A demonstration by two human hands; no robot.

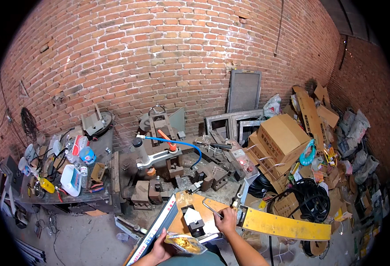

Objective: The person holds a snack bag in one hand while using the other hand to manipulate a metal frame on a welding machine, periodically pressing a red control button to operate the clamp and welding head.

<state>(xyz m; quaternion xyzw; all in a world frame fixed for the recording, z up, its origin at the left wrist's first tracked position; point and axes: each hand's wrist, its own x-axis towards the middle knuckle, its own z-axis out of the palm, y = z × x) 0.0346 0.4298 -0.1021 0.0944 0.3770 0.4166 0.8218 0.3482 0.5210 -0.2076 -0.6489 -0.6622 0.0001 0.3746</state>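
Observation:
My left hand (161, 249) is closed on the edge of a clear plastic bag (187, 243) of small golden-yellow pieces, low in front of my body. My right hand (226, 221) grips a bent grey metal rod (210, 205), which looks like a hex key; its angled end points up and left. Beneath both hands is an orange-brown board (210, 208) carrying a dark metal block (196, 225) and a white angular piece (191, 216). To the left of the board, a long blue-and-white bar (157, 224) slants toward me.
Ahead stands a machine bench with heavy metal blocks (141, 193), a blue hose (197, 148) and a red handle (163, 134). A curved yellow arm (283, 225) extends right. Cardboard boxes (283, 135) and coiled black cable (315, 199) lie beyond. A cluttered table (70, 200) stands left.

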